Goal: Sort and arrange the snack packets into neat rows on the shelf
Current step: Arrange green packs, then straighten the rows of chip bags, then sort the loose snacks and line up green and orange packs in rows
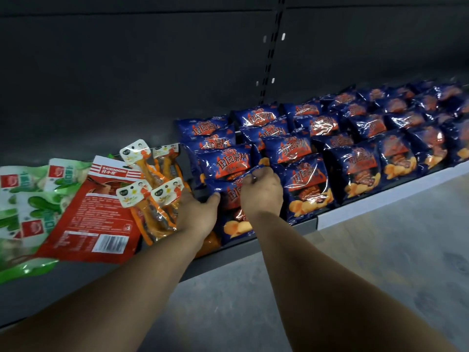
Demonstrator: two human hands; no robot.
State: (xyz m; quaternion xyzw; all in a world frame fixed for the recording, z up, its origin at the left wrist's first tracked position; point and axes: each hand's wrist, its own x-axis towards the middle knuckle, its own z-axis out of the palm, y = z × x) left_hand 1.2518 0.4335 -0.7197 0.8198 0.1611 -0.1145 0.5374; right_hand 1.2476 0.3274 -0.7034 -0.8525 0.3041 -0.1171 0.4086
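Most of the dark metal shelf (253,246) is already filled with neat rows of glossy blue crisp packets (360,138). A jumbled pile of green, red and orange packets (76,199) is left unsorted at the left. One blue front-row packet (234,196) is pinched by the left hand (196,214) and right hand (262,193).

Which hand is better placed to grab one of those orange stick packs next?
Left. The left hand lies right beside the orange stick packs, while the right hand pinches the blue chip packet farther away.
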